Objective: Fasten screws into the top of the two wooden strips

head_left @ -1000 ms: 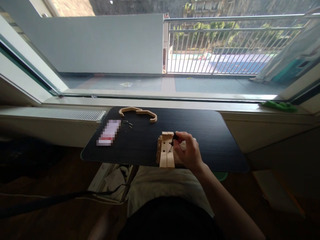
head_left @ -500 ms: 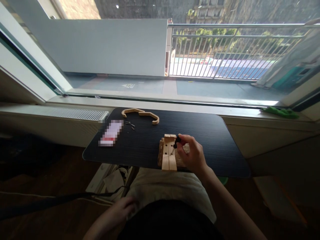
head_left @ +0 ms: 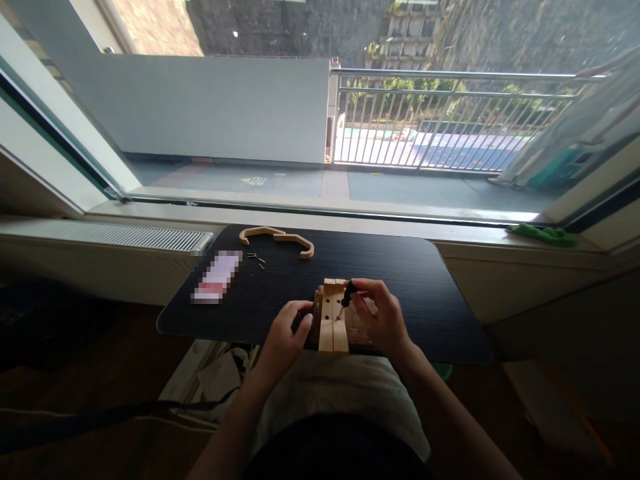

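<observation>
My right hand (head_left: 383,313) is closed around the black handle of a short screwdriver (head_left: 349,293). The screwdriver leans, its tip down at a hole in one of two pale wooden strips (head_left: 333,333) lying side by side. These strips, with several dark holes, rest across a brown block (head_left: 359,329) at the table's near edge. Just left of the block is my left hand (head_left: 290,330), thumb and fingers apart, with nothing visible in it; I cannot tell whether its fingertips touch the block.
On the black table (head_left: 400,267), two curved wooden hooks (head_left: 295,239) lie at the back. Several small screws (head_left: 255,259) and a blurred-out phone-like rectangle (head_left: 219,275) lie to the left. A green cloth (head_left: 543,235) sits on the window sill. Beyond the glass stands a railing (head_left: 425,120).
My left hand has risen from beside my lap to the left side of the block. My right hand still holds the screwdriver at the strips. The camera view has tilted slightly.
</observation>
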`<action>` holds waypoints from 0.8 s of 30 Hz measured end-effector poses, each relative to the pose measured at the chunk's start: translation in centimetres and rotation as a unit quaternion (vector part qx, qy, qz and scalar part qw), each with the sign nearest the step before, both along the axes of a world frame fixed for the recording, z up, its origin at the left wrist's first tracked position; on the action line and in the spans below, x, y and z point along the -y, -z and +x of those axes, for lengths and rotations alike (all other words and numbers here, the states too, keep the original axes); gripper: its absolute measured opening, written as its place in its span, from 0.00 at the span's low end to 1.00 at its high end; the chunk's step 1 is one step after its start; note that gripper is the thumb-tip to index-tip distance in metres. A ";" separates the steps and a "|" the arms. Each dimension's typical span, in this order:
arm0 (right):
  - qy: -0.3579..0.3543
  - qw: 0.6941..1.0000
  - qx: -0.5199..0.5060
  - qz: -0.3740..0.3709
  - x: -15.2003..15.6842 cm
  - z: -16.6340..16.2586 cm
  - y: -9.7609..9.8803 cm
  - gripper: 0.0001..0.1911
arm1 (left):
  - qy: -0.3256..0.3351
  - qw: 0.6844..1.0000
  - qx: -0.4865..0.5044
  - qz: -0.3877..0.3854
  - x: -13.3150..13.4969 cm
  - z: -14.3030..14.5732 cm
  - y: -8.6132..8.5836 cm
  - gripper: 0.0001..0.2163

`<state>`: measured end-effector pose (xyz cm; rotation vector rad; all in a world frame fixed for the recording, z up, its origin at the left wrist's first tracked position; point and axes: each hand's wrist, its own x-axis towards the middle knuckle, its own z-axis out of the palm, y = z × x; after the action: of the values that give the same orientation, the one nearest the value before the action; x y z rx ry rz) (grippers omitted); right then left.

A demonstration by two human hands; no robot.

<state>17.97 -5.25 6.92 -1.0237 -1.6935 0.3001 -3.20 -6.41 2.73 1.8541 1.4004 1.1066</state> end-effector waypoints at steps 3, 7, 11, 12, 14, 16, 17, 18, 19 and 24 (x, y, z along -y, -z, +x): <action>-0.002 1.000 -0.011 0.001 -0.1 0.0 -0.1 0.09 | 0.010 1.000 -0.015 0.012 -1.3 1.1 1.2 0.18; -0.014 1.000 -0.015 0.000 -0.1 0.1 -0.2 0.09 | 0.003 0.999 0.008 0.031 -2.7 2.2 2.5 0.18; -0.022 1.000 -0.012 -0.001 -0.1 0.1 -0.4 0.09 | -0.018 0.999 0.036 0.021 -3.6 2.9 3.0 0.16; -0.023 1.000 -0.012 0.000 -0.1 0.1 -0.4 0.09 | -0.020 0.999 0.039 0.018 -3.8 3.0 3.0 0.15; -0.028 1.000 -0.010 0.004 0.0 0.1 -0.4 0.09 | -0.021 0.999 0.042 0.019 -3.9 3.1 3.0 0.14; -0.032 0.999 -0.010 0.012 0.0 0.0 -0.5 0.09 | -0.022 0.999 0.040 0.024 -3.8 3.2 3.1 0.14; -0.036 0.999 -0.010 0.017 0.0 -0.1 -0.5 0.09 | -0.024 0.999 0.037 0.026 -3.8 3.2 3.1 0.14; -0.040 0.999 -0.009 0.021 0.0 -0.2 -0.6 0.09 | -0.025 0.999 0.036 0.028 -3.7 3.2 3.1 0.13; -0.043 0.999 -0.008 0.026 0.1 -0.3 -0.6 0.09 | -0.027 0.999 0.036 0.028 -3.7 3.1 3.1 0.13; -0.053 0.998 0.005 0.043 0.1 -0.6 -1.0 0.08 | -0.034 0.998 0.047 0.022 -3.5 3.1 2.7 0.12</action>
<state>17.40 -5.31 7.97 -0.8758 -1.7579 0.2873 -0.11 -2.92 0.03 1.7718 1.4057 1.2505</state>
